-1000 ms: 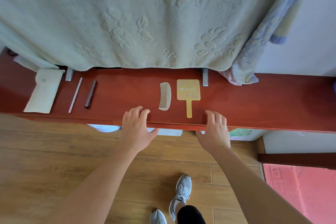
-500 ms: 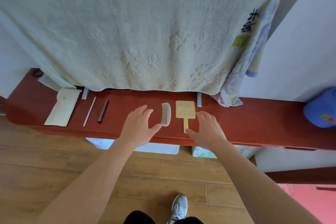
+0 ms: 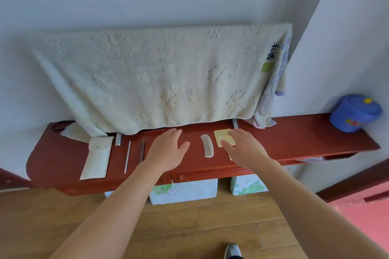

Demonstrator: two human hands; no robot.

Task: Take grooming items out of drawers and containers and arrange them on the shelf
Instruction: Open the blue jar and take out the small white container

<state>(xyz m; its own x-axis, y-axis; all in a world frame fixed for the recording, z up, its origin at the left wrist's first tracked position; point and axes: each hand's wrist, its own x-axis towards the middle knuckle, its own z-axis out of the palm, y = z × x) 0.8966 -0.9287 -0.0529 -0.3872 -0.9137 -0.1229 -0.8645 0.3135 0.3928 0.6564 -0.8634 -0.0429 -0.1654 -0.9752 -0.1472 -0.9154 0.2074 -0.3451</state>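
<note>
red shelf (image 3: pixel 305 139) — left hand (image 3: pixel 168 149) spread beside the comb (image 3: pixel 207 145), right hand (image 3: pixel 244 147) spread over the yellow mirror (image 3: pixel 221 134)

The right hand (image 3: pixel 242 149) covers the lower part of the yellow square hand mirror (image 3: pixel 221 135), so only a sliver of its handle shows at the hand's edge; whether the palm touches it cannot be told. The pale embossed towel (image 3: pixel 157 82) hangs over the back edge of the red-brown wooden shelf (image 3: pixel 305 139), hiding the tops of two grey metal brackets (image 3: pixel 118 140) and most of a dark object (image 3: pixel 55 126) at the far left. The flower-printed white boxes (image 3: pixel 185 191) sit half hidden beneath the shelf. A grey shoe (image 3: pixel 232 251) is cut off by the bottom edge.
</note>
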